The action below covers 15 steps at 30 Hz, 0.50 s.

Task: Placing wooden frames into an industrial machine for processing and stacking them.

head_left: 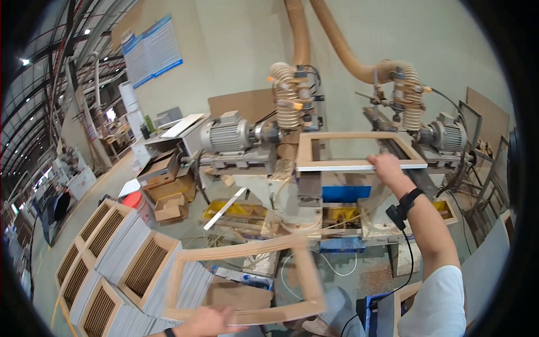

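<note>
1. The left hand (209, 323) is cut off by the lower edge; its fingers cannot be made out.
2. The wooden frame (247, 281) held by it is smeared by motion blur, and its edges are not sharp.
3. The right hand (386, 167) is seen from the back; its fingertips are hidden against the white-edged frame (359, 150) on the machine.
4. The stacked frames (120, 264) at lower left are clipped by the dark fisheye rim.
5. A person (56, 205) at far left is too small to be told in detail.

Right hand (386, 165) stretched far forward, fingers closed; left hand (209, 321) low, gripping.
</note>
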{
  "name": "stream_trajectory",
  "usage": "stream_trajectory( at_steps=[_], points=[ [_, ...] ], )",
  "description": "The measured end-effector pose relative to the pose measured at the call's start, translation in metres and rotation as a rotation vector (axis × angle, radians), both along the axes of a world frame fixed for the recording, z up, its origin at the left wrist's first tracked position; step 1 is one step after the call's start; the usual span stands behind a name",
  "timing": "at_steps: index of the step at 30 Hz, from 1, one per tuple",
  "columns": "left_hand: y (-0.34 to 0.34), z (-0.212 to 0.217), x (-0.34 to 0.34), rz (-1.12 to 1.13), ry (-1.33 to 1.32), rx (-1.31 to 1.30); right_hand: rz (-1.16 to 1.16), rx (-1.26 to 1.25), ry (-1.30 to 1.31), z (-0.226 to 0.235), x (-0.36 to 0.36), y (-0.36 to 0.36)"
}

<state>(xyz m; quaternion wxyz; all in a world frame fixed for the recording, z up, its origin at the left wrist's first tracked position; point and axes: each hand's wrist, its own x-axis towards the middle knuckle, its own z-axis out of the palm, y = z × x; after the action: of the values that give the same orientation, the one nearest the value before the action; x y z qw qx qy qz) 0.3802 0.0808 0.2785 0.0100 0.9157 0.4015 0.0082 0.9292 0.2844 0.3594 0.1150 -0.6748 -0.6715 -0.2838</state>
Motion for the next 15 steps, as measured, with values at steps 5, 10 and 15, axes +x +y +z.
stream_trajectory(
  at_steps=[5,10,15],
  points=[
    [-0.049,-0.002,-0.105,0.458,-0.012,-0.109,0.039,-0.032,0.109,-0.007,0.023,0.013],
    [-0.123,-0.021,-0.159,0.877,-0.089,-0.045,0.064,0.004,0.131,-0.015,0.006,0.003],
    [-0.149,-0.032,-0.182,1.043,-0.168,0.09,0.077,0.006,0.131,-0.009,0.014,0.012]
  ],
)
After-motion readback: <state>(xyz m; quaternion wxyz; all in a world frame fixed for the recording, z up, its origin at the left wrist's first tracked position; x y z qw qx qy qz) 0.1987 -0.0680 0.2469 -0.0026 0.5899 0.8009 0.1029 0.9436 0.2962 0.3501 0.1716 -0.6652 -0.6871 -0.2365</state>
